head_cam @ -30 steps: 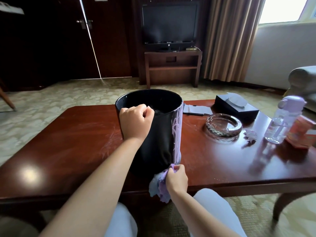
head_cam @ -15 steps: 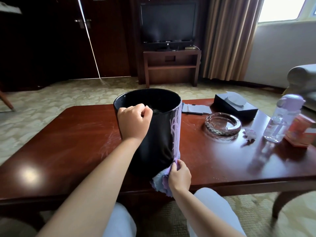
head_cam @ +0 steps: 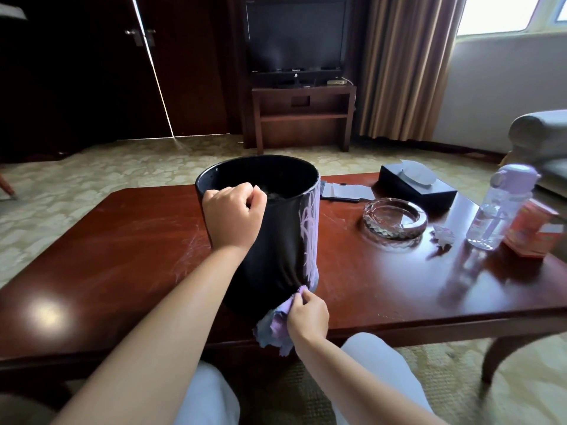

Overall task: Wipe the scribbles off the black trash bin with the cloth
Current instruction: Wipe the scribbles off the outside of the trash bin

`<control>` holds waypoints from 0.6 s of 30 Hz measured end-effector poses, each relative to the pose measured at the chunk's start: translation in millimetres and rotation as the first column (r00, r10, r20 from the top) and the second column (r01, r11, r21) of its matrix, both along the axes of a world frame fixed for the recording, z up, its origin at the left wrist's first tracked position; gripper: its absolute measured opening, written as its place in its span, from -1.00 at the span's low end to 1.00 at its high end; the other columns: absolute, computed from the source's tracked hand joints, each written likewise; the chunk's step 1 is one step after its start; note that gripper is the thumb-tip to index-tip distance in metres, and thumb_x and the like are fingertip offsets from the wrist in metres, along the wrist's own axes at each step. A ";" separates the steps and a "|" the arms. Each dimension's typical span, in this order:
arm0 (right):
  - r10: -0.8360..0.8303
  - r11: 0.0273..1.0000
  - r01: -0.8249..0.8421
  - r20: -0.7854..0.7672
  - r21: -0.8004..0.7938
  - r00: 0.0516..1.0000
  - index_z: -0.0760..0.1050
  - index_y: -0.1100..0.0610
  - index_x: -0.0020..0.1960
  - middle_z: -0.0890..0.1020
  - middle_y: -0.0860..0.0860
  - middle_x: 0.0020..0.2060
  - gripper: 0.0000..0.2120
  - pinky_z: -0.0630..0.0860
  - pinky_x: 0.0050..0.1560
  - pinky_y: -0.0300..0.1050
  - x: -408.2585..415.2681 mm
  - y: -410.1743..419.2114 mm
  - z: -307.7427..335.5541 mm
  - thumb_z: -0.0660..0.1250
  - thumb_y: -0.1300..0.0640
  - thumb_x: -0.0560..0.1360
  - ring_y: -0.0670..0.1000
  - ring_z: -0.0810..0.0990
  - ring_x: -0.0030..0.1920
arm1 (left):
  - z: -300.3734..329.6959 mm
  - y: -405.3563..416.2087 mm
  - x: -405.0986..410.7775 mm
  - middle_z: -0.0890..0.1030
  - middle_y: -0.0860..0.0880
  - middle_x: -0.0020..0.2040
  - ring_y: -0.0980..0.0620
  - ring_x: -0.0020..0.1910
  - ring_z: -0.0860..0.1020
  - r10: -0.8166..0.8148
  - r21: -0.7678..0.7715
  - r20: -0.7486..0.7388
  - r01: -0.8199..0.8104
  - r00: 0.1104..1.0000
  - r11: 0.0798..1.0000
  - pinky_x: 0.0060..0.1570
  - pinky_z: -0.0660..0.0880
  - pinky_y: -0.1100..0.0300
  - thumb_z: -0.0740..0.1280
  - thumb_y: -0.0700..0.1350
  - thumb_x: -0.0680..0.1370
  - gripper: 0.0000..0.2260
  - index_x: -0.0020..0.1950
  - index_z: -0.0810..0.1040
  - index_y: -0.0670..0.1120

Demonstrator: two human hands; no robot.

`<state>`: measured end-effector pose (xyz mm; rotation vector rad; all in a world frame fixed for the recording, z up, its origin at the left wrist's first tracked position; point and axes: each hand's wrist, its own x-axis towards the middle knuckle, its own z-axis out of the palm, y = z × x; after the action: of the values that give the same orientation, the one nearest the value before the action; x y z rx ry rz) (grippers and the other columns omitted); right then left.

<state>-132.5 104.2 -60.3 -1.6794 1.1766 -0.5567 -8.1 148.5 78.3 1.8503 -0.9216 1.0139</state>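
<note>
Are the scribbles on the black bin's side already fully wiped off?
No, pale purple scribbles still streak the right side of the round black trash bin, above the purple cloth pinched by the right hand.

This looked like a hotel room: a TV (head_cam: 296, 36) on a stand (head_cam: 303, 116), heavy curtains (head_cam: 408, 65), patterned carpet (head_cam: 92, 176) and a tissue box (head_cam: 417, 190) on the table (head_cam: 122, 240)

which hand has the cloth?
The right hand, low at the bin's base, pinches the cloth. The left hand grips the rim.
</note>
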 end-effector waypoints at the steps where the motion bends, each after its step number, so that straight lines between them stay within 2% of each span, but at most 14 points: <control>1: 0.010 1.000 -0.010 -0.002 0.003 1.000 0.57 0.13 0.15 0.59 0.11 0.07 -0.72 0.32 -0.10 -0.23 1.8 1.2 -2.7 0.12 0.11 0.61 0.08 0.56 0.06 | -0.2 0.0 0.2 0.26 -0.01 -0.60 -0.01 -0.56 0.21 0.001 -0.001 0.001 -0.001 1.000 1.000 -0.26 0.24 0.15 0.15 -0.08 0.48 -0.67 -0.48 0.19 -0.06; 5: 0.022 0.999 -0.025 -0.084 -0.029 0.996 0.56 0.08 0.05 0.57 0.15 0.01 -0.74 0.41 -0.11 -0.15 6.8 -2.2 -12.6 0.09 0.10 0.60 0.13 0.56 -0.04 | 0.3 0.7 0.2 0.26 0.00 -0.60 -0.01 -0.56 0.22 -0.008 0.005 -0.017 0.008 1.000 1.000 -0.25 0.25 0.13 0.14 -0.06 0.48 -0.67 -0.48 0.19 -0.06; 9: -0.031 0.999 0.029 -0.163 -0.020 0.986 0.56 0.01 0.11 0.51 0.11 0.10 -0.69 0.43 -0.05 -0.10 8.5 -27.4 -11.6 0.05 0.10 0.59 0.16 0.51 0.07 | 0.4 0.5 -0.7 0.24 0.04 -0.59 0.01 -0.56 0.21 -0.018 -0.008 -0.015 0.018 1.000 1.000 -0.24 0.22 0.15 0.15 -0.06 0.46 -0.67 -0.48 0.18 -0.05; 11: -0.001 0.999 -0.009 -0.201 -0.047 0.980 0.57 0.03 0.06 0.52 0.12 0.06 -0.67 0.47 -0.03 -0.05 8.7 -35.0 -6.7 0.04 0.13 0.56 0.19 0.50 0.07 | 0.4 -0.2 -0.4 0.23 0.04 -0.59 0.02 -0.56 0.21 -0.019 -0.013 -0.020 0.019 1.000 1.000 -0.24 0.21 0.15 0.15 -0.06 0.46 -0.68 -0.48 0.17 -0.04; 15: 0.103 0.988 -0.128 -0.247 -0.086 0.963 0.51 -0.01 0.18 0.43 0.10 0.06 -0.67 0.35 -0.05 -0.10 -2.4 -22.3 -3.7 0.03 0.14 0.58 0.18 0.47 0.11 | -0.4 -1.9 -1.4 0.23 0.04 -0.59 0.02 -0.56 0.20 -0.002 -0.029 -0.007 0.002 1.000 1.000 -0.24 0.19 0.17 0.15 -0.07 0.46 -0.67 -0.48 0.16 -0.04; 18: 0.119 0.980 -0.149 -0.215 -0.133 0.969 0.48 0.01 0.23 0.36 0.03 -0.04 -0.69 0.27 -0.11 -0.19 -8.6 -3.6 -4.3 0.04 0.15 0.61 0.11 0.47 0.02 | -1.0 -2.1 -1.4 0.24 0.03 -0.59 0.02 -0.56 0.21 -0.004 -0.032 -0.009 0.004 1.000 0.999 -0.24 0.19 0.17 0.15 -0.08 0.46 -0.67 -0.49 0.17 -0.05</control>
<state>-141.1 100.6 -64.6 -1.9659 1.1794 -0.4004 -9.4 146.3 77.3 1.8240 -0.8983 1.0115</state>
